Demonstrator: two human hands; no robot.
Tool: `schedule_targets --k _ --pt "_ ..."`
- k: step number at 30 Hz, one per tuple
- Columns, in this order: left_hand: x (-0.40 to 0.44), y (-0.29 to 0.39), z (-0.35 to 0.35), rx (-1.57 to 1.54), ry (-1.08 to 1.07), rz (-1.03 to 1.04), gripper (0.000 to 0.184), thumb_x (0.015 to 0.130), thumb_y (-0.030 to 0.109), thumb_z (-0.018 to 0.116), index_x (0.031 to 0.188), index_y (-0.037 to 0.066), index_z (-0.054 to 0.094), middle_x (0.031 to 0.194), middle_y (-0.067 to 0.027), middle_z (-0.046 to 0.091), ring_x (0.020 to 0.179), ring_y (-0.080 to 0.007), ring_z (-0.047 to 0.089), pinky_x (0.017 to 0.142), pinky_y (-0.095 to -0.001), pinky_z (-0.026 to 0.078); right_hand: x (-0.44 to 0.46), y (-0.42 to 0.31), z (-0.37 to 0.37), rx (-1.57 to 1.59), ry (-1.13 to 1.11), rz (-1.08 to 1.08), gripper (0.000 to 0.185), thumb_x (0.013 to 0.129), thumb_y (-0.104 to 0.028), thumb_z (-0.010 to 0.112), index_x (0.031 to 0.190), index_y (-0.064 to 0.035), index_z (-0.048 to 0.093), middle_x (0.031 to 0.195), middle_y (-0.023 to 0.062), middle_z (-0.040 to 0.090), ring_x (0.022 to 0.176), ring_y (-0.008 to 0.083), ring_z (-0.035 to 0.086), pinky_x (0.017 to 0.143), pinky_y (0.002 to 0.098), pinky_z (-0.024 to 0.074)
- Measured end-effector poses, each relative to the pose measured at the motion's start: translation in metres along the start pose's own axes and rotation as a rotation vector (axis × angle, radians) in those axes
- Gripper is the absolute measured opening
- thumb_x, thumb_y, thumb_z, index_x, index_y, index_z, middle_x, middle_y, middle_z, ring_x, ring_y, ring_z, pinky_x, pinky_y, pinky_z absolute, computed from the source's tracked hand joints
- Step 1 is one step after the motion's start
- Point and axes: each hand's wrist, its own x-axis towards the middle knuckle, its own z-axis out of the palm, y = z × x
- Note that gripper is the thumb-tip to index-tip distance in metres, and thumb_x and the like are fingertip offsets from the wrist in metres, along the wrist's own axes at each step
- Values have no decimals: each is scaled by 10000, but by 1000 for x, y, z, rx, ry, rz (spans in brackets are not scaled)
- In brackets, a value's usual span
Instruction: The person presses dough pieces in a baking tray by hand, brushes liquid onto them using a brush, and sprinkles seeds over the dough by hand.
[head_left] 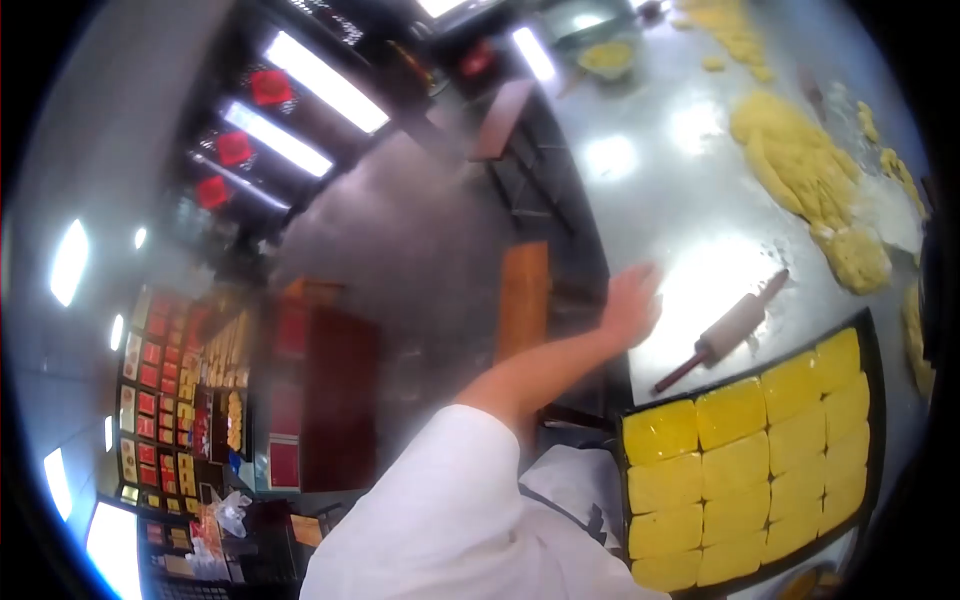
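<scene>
My left hand [632, 305] reaches out from a white short sleeve [430, 500] to the near edge of the metal table [640, 190]. It looks open, fingers stretched over the tabletop and a little blurred, with nothing visible in it. A rolling pin [733, 328] lies on the table just beyond it, apart from the fingers. Closer to my body sits a dark tray [868, 400] filled with rows of yellow dough squares [735, 465]; the pieces along its far side look glossier. My right hand is out of view.
A large lump of yellow dough [800, 165] lies farther along the table, with smaller pieces [725, 25] and a bowl [607, 60] at the far end. A stool [500, 120] and a wooden bench [524, 295] stand beside the table. Shelves of red boxes [150, 370] line the left.
</scene>
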Motion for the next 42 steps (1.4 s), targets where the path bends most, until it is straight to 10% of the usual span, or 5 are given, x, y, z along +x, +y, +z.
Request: schedule_targets --k 6,9,12,28,42 --pt "-5 -15 -8 -52 -77 16 288 939 158 576 1186 50 675 1120 -177 699 1015 -342 656 914 -468 515 -104 190 -13 -192 -348 316 294 1034 -130 557 1297 -54 665 1073 80 754 926 219 700 832 367 539" --pt "7 -47 13 48 0 452 394 951 148 526 1292 -21 629 1266 -213 663 1169 -371 623 1054 -455 469 -92 104 2 867 297 928 247 980 -166 690 1167 -10 648 980 78 674 780 163 638 747 318 560" --pt "6 -25 12 45 -89 215 449 1003 226 512 1397 25 590 1434 -229 561 1305 -403 521 1113 -489 398 -78 59 -10 963 549 1067 248 967 -148 705 1137 15 629 921 109 653 708 164 657 646 319 596" --pt "24 -8 -35 -275 -113 90 428 1000 142 593 1393 -26 559 1425 -257 560 1310 -394 537 1132 -443 387 -89 141 23 977 464 1171 274 947 -141 731 1149 22 645 914 124 677 714 183 694 670 305 639" --pt "30 255 4 -281 -400 990 619 1010 379 613 1470 -15 480 1537 -199 473 1477 -372 371 1228 -477 291 -66 68 -34 1001 665 903 270 977 -164 715 1183 -12 630 977 83 699 799 156 694 816 310 595"
